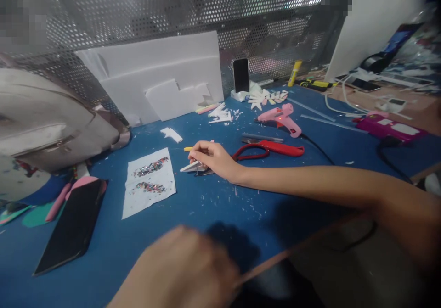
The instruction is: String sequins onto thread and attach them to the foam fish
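My right hand [215, 159] is over the middle of the blue table, fingers curled and pinched on a small white pointed piece [189, 167]. Just behind the fingers pokes out a short yellow stick [188, 149]. Scissors with dark red handles [251, 156] lie beside that wrist, their blades mostly hidden under the hand. To the left is a white paper sheet [149, 204] bearing two heaps of glittery, multicoloured flakes [151, 166]. Low in the view my left hand [182, 271] is smeared by motion; its fingers cannot be made out.
A red utility knife [284, 148] and a pink glue gun [280, 119] lie to the right. White scraps [220, 114] and a propped phone [240, 75] are at the back, near white boards [186, 64]. At left are a dark tablet-like slab [70, 227] and a pale bag [69, 115].
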`<action>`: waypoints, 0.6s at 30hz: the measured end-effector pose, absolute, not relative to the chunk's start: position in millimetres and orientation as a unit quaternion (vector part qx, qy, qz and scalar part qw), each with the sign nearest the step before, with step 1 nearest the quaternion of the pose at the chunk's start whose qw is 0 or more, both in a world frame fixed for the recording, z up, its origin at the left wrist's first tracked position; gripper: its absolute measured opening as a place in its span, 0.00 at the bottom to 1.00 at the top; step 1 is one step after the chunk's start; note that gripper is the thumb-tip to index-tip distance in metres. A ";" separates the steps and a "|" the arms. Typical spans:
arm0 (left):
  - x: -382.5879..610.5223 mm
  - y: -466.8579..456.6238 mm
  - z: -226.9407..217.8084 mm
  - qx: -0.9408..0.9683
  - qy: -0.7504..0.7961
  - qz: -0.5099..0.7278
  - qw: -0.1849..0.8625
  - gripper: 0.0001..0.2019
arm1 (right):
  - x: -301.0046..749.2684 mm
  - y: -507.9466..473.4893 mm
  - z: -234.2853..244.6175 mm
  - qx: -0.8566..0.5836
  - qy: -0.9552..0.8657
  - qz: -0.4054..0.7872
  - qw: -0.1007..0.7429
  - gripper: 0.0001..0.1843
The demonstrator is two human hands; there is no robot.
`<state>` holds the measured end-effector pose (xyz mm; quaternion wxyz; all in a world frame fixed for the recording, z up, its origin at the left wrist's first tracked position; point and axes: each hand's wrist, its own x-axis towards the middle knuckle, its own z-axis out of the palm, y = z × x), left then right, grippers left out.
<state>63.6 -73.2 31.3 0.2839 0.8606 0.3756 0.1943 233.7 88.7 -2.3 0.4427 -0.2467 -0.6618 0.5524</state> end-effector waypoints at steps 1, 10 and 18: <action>69.8 -59.2 30.2 0.856 0.376 0.183 0.303 0.12 | 233.7 88.9 -2.4 -0.246 -0.661 0.552 0.445 0.09; 88.4 -15.9 14.5 0.804 0.422 0.140 0.396 0.04 | 233.9 89.7 -1.9 -0.234 -0.655 0.559 0.452 0.09; 94.7 -18.5 11.8 0.817 0.420 0.146 0.366 0.05 | 233.1 92.8 -6.9 -0.241 -0.617 0.612 0.432 0.09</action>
